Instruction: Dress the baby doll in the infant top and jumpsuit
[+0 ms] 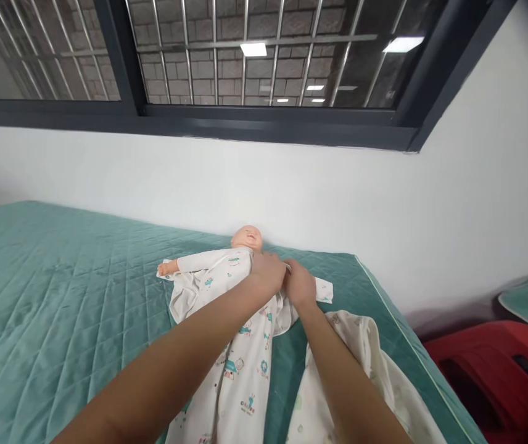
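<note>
On its back, head toward the wall, lies a baby doll (247, 237) in a white printed baby outfit (245, 364). The doll's arm on the left is stretched out, its small hand (168, 267) showing past the cuff. My left hand (269, 270) rests at the doll's chest and shoulder, fingers curled on the outfit's cloth. Beside it, nearly touching, my right hand (300, 282) is closed on the outfit near the other shoulder. A printed sleeve end (324, 290) sticks out past my right hand. My fingertips are partly hidden.
A pale printed cloth (361, 351) lies under and beside my right forearm. Everything rests on a green quilted mat (83, 296), against a white wall (190, 179) below a barred window (255, 61). A red plastic chair (499, 364) stands to the right.
</note>
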Tool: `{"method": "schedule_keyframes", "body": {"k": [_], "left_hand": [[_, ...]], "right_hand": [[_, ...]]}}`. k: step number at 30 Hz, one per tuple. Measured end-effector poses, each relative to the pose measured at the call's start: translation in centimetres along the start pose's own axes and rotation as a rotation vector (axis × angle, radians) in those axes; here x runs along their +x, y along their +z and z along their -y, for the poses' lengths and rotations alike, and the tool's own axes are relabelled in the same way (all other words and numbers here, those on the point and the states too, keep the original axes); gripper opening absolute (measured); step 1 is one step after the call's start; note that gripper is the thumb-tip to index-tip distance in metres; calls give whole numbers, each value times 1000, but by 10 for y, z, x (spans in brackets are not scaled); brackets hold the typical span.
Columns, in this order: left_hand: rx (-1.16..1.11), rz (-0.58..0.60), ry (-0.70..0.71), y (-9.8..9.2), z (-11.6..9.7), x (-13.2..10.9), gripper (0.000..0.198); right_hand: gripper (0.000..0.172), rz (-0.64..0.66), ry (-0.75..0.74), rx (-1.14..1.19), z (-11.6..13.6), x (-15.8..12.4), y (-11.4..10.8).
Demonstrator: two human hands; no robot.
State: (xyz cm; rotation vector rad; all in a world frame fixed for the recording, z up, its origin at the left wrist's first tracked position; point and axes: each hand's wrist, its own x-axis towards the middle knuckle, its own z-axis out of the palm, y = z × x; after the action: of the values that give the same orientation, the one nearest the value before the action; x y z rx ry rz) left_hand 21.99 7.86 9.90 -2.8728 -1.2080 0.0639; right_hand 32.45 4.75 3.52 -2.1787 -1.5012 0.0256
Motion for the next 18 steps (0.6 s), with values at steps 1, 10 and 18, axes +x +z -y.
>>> {"method": "schedule_keyframes", "body": {"k": [1, 10, 18], "left_hand": [[23, 7, -27, 5, -5, 5, 34], [111, 105, -89, -6, 10, 32, 39], [123, 160, -6, 2, 14, 41, 36]], "right_hand": [[33, 0, -5, 0, 0, 0, 0], [37, -18, 61, 4, -12, 3, -8], [35, 37, 179, -17, -13, 6, -9]]}}
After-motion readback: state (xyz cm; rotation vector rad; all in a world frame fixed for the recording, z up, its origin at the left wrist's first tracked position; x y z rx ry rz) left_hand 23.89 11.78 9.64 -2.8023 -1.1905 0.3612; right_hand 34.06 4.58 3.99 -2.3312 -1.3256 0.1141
